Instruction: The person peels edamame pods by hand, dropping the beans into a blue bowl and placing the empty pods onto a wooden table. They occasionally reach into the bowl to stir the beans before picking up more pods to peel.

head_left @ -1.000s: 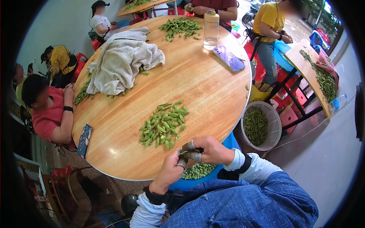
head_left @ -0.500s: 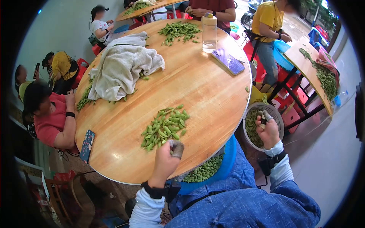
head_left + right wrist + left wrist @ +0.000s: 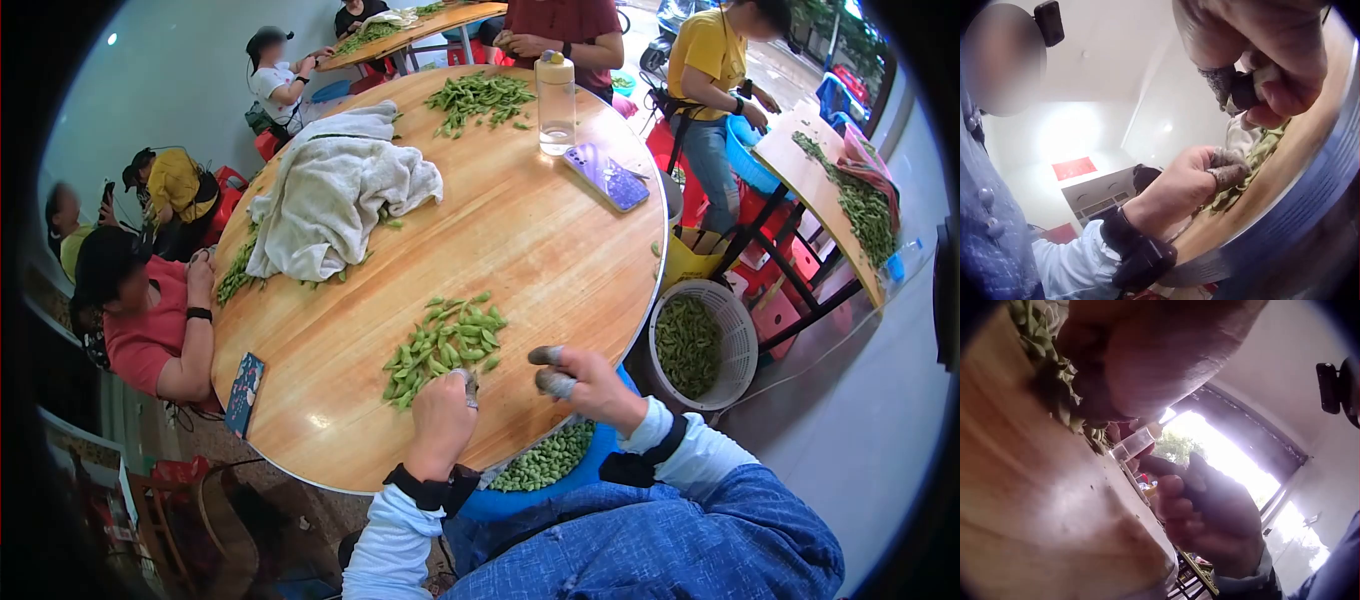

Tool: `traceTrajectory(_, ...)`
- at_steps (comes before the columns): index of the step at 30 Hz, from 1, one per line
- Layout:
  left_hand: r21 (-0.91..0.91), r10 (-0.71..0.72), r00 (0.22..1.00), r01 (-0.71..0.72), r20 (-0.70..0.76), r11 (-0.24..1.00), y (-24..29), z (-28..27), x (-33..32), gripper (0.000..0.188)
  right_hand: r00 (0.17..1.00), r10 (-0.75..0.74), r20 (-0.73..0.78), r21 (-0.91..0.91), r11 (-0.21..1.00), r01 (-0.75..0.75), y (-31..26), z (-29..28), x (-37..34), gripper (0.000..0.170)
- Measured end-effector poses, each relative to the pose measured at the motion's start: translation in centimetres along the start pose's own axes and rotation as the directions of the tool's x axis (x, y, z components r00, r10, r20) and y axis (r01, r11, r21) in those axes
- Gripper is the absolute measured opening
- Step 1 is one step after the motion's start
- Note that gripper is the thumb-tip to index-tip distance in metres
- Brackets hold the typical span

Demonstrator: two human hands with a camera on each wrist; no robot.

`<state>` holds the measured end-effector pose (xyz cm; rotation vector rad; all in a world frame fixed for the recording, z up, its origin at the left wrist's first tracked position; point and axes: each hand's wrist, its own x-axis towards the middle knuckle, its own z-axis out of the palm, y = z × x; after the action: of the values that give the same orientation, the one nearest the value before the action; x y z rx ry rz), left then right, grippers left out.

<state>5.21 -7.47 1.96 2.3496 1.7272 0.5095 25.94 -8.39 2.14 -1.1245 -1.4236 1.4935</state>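
My left hand (image 3: 444,424) is at the near edge of a small pile of green edamame pods (image 3: 440,350), thumb and forefinger curled together. Grey coverings wrap those fingertips, plain in the right wrist view on the left hand (image 3: 1191,181); I cannot tell whether a pod is between them. To the right, over the table's edge, my right hand (image 3: 598,385) has its covered thumb and forefinger spread apart, the other fingers curled under. Below both hands, a blue basin (image 3: 605,455) holds shelled green beans (image 3: 545,460), partly under the tabletop.
A white slotted basket (image 3: 740,345) of pods stands on the floor at right. The round table (image 3: 540,270) also bears a grey towel (image 3: 335,200) over pods, a water bottle (image 3: 556,105), a purple phone (image 3: 608,178) and a dark patterned phone (image 3: 245,393). Several people sit around.
Both hands were together over the basin. They parted, the right going out over the basket while the left reached the pile; now the right is back over the table's edge.
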Motion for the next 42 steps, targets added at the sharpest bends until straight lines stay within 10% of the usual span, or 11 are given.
traceTrajectory(9,0.093,0.014,1.000,-0.015,0.012,0.996,0.0,0.0,-0.8,0.007,0.990,0.007,0.141,-0.113,0.994,0.009,-0.1,2.3,1.3,0.041)
traceTrajectory(12,-0.218,-0.039,0.998,0.026,-0.053,0.976,0.0,-0.4,-0.9,0.009,0.990,0.027,0.142,-0.154,0.988,-0.005,-0.7,1.6,0.8,0.039)
traceTrajectory(16,-0.774,-0.234,0.960,0.263,0.152,0.576,0.3,-0.6,-1.9,0.010,0.977,0.082,0.197,0.176,0.977,-0.117,-0.5,2.6,0.9,0.033)
traceTrajectory(19,-0.866,-0.232,0.955,0.268,0.183,0.422,1.2,-1.0,-2.8,0.015,0.971,0.049,0.233,0.320,0.939,-0.124,-0.2,3.3,1.3,0.027)
traceTrajectory(28,-0.852,-0.036,0.922,0.371,0.386,0.370,0.5,-1.7,-3.3,0.014,0.948,-0.107,0.300,0.250,0.968,0.030,-0.4,2.7,1.6,0.016)
traceTrajectory(34,-0.825,0.105,0.828,0.560,0.552,-0.079,0.2,-2.2,-4.1,0.018,0.933,-0.143,0.331,0.220,0.973,0.072,-1.1,2.5,1.1,0.020)
traceTrajectory(42,-0.898,-0.178,0.883,0.410,0.435,-0.159,1.6,-1.5,-4.6,0.015,0.987,-0.053,0.149,0.204,0.979,0.022,-1.4,3.6,0.1,0.021)
